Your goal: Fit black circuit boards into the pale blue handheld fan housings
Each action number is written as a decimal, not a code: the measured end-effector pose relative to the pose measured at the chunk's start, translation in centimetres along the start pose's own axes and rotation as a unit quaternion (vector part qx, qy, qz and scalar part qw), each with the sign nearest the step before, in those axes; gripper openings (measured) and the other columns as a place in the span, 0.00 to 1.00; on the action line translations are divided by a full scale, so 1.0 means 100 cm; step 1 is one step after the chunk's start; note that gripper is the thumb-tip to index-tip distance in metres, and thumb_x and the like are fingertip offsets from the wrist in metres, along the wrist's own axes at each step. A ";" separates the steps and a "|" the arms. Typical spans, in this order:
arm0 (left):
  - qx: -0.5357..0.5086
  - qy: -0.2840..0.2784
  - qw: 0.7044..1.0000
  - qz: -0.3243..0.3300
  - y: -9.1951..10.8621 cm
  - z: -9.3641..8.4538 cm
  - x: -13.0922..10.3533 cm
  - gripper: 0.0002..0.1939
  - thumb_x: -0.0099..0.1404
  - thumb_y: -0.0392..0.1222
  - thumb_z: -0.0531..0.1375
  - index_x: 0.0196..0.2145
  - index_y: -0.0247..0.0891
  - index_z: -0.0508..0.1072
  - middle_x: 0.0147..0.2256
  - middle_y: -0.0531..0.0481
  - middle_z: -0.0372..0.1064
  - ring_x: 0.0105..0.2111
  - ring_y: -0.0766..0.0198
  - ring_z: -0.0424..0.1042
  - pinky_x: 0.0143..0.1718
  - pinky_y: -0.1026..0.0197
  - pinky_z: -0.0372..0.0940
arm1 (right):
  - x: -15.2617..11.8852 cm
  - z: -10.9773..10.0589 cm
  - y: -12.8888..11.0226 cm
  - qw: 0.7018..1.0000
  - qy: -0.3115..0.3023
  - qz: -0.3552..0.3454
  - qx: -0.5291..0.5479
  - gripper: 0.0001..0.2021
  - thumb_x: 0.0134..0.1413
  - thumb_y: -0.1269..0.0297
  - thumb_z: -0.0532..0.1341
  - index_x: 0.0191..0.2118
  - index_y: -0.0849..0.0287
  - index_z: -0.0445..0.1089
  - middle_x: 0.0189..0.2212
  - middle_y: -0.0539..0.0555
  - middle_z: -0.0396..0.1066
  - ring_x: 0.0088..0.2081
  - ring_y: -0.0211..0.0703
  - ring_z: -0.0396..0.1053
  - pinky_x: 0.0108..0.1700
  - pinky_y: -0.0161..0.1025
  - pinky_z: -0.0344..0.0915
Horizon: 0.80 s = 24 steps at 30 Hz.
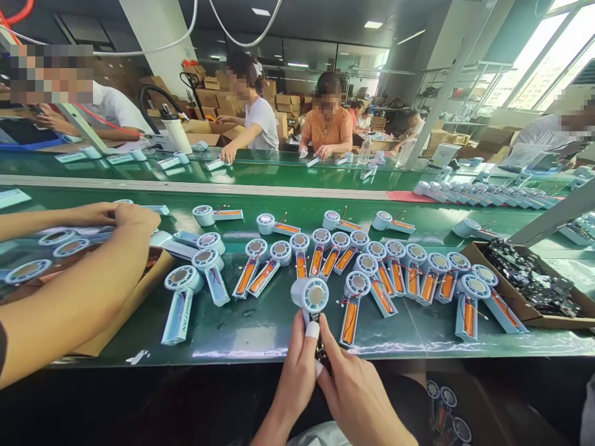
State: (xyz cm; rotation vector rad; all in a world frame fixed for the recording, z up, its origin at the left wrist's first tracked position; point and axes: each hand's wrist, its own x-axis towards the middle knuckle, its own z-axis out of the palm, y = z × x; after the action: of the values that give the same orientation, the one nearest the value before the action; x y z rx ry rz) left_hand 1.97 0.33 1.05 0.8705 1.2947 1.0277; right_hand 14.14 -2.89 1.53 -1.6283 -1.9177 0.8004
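A light-blue handheld fan (pixel 310 293) is held upright just over the table's near edge, its round head facing up and its handle between my hands. My left hand (pixel 294 365) closes around the handle from the left, with a white cover on the thumb. From the right, my right hand (pixel 348 375) grips the same handle, its index finger stretched along the side. Dark circuit parts (pixel 320 348) show between my fingers; the rest of the handle is hidden. Right of my hands lies an opened fan (pixel 352 316) with an orange battery and thin wires.
Several opened fans (pixel 413 275) crowd the green table. A carton of black circuit boards (pixel 534 291) stands at right. At left, a co-worker's arms (pixel 88 279) reach over a carton (pixel 134 297) and fans. A conveyor (pixel 288 207) runs behind; people sit across it.
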 end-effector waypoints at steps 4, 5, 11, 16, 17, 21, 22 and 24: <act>-0.109 -0.021 0.993 -0.043 0.006 -0.003 0.000 0.30 0.63 0.59 0.62 0.57 0.41 0.70 0.52 0.43 0.75 0.55 0.49 0.72 0.54 0.54 0.67 | -0.003 -0.015 0.003 0.981 -0.085 0.015 0.175 0.38 0.63 0.62 0.59 0.74 0.47 0.42 0.32 0.50 0.73 0.28 0.42 0.69 0.34 0.38 0.66; -0.146 -0.039 0.987 -0.060 0.008 -0.002 -0.002 0.31 0.62 0.60 0.63 0.58 0.41 0.69 0.49 0.43 0.76 0.49 0.50 0.76 0.49 0.55 0.70 | -0.004 -0.014 0.004 0.964 -0.093 0.029 0.246 0.39 0.63 0.61 0.60 0.73 0.47 0.41 0.33 0.50 0.72 0.28 0.40 0.68 0.33 0.36 0.66; -0.215 -0.108 0.965 -0.100 0.014 0.006 -0.014 0.28 0.65 0.62 0.61 0.55 0.42 0.68 0.27 0.57 0.68 0.23 0.66 0.71 0.18 0.66 0.59 | -0.008 0.015 0.009 0.842 -0.055 0.091 0.529 0.44 0.57 0.49 0.67 0.71 0.52 0.45 0.34 0.50 0.68 0.29 0.36 0.63 0.31 0.34 0.66; -0.180 -0.084 0.977 -0.077 0.007 0.005 -0.012 0.28 0.66 0.61 0.60 0.55 0.40 0.67 0.28 0.57 0.68 0.22 0.69 0.64 0.21 0.66 0.58 | -0.010 0.020 0.006 0.834 -0.022 0.084 0.545 0.42 0.58 0.48 0.67 0.70 0.53 0.49 0.31 0.48 0.66 0.29 0.34 0.57 0.29 0.31 0.57; -0.172 -0.072 0.979 -0.078 0.005 0.005 -0.012 0.29 0.65 0.61 0.60 0.56 0.40 0.66 0.30 0.55 0.70 0.24 0.68 0.65 0.22 0.66 0.59 | -0.010 0.019 0.004 0.832 -0.018 0.085 0.547 0.41 0.58 0.48 0.67 0.70 0.54 0.49 0.31 0.48 0.65 0.28 0.34 0.56 0.29 0.31 0.56; -0.155 -0.028 0.984 -0.080 0.003 0.007 -0.009 0.31 0.64 0.61 0.61 0.58 0.41 0.66 0.36 0.51 0.74 0.28 0.65 0.70 0.27 0.64 0.63 | -0.008 0.016 -0.003 0.834 -0.010 0.093 0.544 0.42 0.57 0.45 0.67 0.69 0.58 0.50 0.27 0.45 0.61 0.25 0.32 0.52 0.26 0.31 0.52; -0.160 -0.027 0.984 -0.079 0.004 0.008 -0.009 0.31 0.63 0.61 0.61 0.57 0.41 0.66 0.37 0.51 0.75 0.27 0.66 0.70 0.28 0.64 0.63 | -0.007 0.017 -0.003 0.835 -0.004 0.095 0.542 0.42 0.57 0.45 0.67 0.69 0.59 0.51 0.26 0.44 0.61 0.24 0.31 0.51 0.25 0.31 0.52; -0.170 -0.039 0.982 -0.078 0.006 0.009 -0.008 0.30 0.62 0.61 0.62 0.55 0.41 0.68 0.37 0.52 0.74 0.25 0.68 0.68 0.26 0.64 0.63 | -0.005 0.018 -0.002 0.837 0.002 0.101 0.538 0.43 0.56 0.44 0.67 0.69 0.59 0.51 0.26 0.44 0.61 0.23 0.30 0.50 0.24 0.30 0.51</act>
State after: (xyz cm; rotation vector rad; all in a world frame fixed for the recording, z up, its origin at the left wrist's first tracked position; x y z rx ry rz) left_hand 2.83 -0.19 2.01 0.5349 1.0632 1.0412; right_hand 12.80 -3.62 0.36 -1.0583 -0.8944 1.5665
